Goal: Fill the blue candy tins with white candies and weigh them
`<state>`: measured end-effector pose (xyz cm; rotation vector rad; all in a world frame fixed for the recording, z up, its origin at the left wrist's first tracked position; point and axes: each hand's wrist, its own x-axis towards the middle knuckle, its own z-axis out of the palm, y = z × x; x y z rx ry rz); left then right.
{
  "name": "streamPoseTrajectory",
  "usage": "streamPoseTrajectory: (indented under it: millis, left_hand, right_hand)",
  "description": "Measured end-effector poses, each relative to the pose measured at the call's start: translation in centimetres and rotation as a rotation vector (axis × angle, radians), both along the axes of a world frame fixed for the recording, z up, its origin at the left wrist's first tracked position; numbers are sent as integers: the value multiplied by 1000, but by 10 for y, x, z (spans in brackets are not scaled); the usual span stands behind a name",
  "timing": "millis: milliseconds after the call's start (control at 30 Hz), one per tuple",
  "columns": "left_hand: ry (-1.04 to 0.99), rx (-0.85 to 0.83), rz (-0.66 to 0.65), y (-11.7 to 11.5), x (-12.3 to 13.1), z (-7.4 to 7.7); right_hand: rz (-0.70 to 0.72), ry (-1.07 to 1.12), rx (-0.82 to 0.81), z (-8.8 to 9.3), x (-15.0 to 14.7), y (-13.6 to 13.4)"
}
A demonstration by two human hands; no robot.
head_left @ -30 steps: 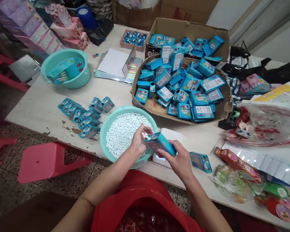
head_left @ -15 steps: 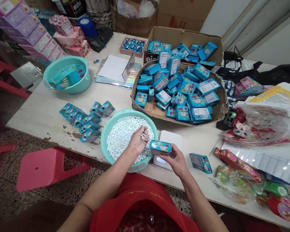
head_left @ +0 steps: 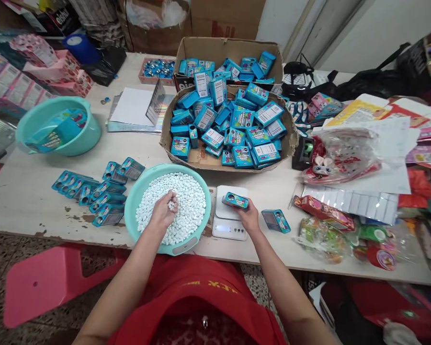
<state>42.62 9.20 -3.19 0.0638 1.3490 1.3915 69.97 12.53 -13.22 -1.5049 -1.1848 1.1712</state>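
R hand w/ blue box in grip, now farther from bowl, over scale; L hand half-closed w/ pellets

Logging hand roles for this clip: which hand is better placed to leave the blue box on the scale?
The right hand, I'd judge: it grips the blue box at the scale, though contact is unclear. The left hand holds white pieces over the bowl, farther away.

Dressed in a bright red apron with yellow lettering across the front, over a darker, mottled red top with a small silvery ornament; bare along both forearms.
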Motion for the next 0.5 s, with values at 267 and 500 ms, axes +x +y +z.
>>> streamPoseTrajectory:
  millis: [267, 500]
  left_hand:
    - [132, -64, 88, -1, 3, 7]
    - [-65, -103, 125, -4, 3, 11]
  right_hand:
    - [-101, -222, 167, 29, 32, -48]
    - [-162, -148, 54, 23, 61, -91]
